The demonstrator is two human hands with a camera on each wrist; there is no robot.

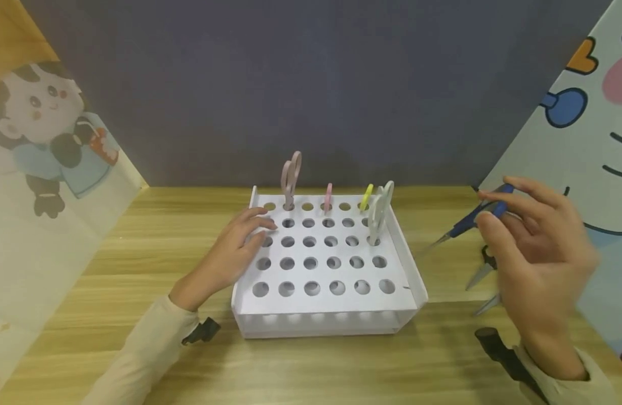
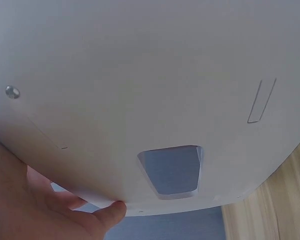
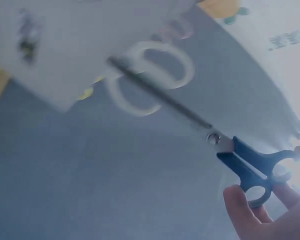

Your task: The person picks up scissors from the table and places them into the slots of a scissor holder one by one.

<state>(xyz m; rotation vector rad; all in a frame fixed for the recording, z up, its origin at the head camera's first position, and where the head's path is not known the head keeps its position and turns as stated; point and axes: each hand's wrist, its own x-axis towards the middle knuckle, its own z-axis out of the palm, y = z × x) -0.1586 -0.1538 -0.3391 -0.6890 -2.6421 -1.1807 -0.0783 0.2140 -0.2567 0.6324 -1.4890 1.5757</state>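
Observation:
A white rack (image 1: 331, 304) with rows of round holes stands on the table. My left hand (image 1: 229, 253) rests on its left edge, fingers reaching over the top. In the left wrist view the thumb touches the rack's side panel (image 2: 115, 115) near its edge. Right of the rack, my right hand (image 1: 549, 259) holds blue-handled scissors (image 1: 465, 224) by the handles, raised, blades together and pointing down-left. Whitish scissors (image 1: 375, 218) stand handles-up at the rack's right side. Mauve scissors (image 1: 289, 183), a pink handle (image 1: 328, 197) and a yellow handle (image 1: 366, 197) rise from the back row.
On the table at right, scissors with a black handle (image 1: 488, 257) lie partly hidden by my right hand. Another grey blade (image 1: 487, 304) shows just below them. A dark grey panel (image 1: 311, 90) closes off the back, with cartoon-printed panels (image 1: 57, 135) on both sides.

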